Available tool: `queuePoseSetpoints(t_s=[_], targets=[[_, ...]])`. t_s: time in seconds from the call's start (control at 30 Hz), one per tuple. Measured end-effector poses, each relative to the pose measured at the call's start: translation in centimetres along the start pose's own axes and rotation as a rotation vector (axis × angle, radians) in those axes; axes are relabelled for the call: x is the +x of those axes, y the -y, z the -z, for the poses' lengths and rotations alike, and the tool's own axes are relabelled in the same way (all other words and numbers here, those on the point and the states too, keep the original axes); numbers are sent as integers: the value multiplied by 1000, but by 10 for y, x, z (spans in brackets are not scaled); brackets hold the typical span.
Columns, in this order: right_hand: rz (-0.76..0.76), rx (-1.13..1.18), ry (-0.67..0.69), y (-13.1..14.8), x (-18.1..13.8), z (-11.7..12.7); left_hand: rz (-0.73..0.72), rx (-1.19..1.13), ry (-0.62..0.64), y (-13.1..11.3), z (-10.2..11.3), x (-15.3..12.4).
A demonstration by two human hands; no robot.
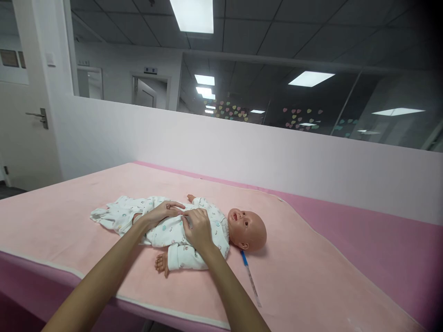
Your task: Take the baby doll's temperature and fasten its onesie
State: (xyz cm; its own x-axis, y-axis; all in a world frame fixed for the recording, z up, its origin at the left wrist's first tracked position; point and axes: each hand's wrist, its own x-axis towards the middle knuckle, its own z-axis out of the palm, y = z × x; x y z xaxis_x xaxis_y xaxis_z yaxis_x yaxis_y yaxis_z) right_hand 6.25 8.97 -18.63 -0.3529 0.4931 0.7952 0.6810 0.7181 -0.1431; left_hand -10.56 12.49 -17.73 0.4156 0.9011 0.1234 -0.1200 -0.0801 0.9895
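Both sets of fingers pinch the romper [173, 230] front at the doll's [207, 228] chest, left hand [162, 213] and right hand [198, 229] almost touching. The doll lies on the pink counter [69, 216]; a hard tug might pop a snap or slide it toward the thermometer [251, 276].

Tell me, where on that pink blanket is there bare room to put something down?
Free: the wide stretch right of the doll's head and thermometer, and the near-left corner of the blanket. Crowded: the doll's chest, under the left hand and right hand.
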Motion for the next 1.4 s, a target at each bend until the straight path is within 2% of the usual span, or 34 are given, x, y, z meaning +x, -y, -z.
queuePoseSetpoints(t_s=[0.27,0.6,0.9,1.4], targets=[[12,26,-21,-1,-1,-1,-26,-20,95,-4,-2,-4],[18,13,10,-1,-2,-1,-92,-8,101,0,-1,-3],[22,15,13,-1,-2,-1,-92,-46,76,-1,-2,-5],[27,-27,-17,1,1,0,-89,14,110,-9,-11,-11]])
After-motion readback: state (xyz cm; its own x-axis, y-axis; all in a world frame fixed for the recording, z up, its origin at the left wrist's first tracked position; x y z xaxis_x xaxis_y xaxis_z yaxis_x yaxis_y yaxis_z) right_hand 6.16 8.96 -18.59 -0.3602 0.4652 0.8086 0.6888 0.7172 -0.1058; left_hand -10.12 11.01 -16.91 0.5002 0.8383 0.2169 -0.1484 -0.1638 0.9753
